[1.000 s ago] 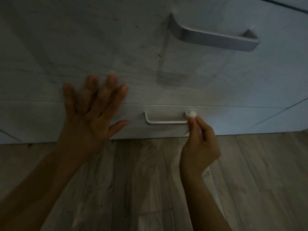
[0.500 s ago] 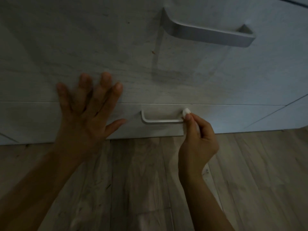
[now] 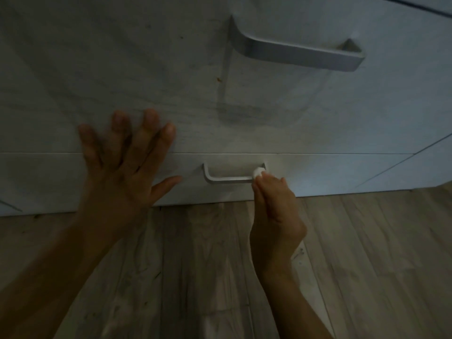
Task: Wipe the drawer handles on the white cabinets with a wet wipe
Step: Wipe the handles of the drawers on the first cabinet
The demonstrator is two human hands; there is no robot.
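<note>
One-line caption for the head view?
Right hand pinches wet wipe against right end of lower handle; left hand spread open at cabinet front.

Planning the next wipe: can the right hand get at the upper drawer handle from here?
Probably yes: nothing lies between the right hand, pinching the wet wipe, and the upper handle.

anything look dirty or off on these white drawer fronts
A small reddish-brown speck marks the upper white drawer front, left of the long grey metal handle. Nothing looks askew or broken.
</note>
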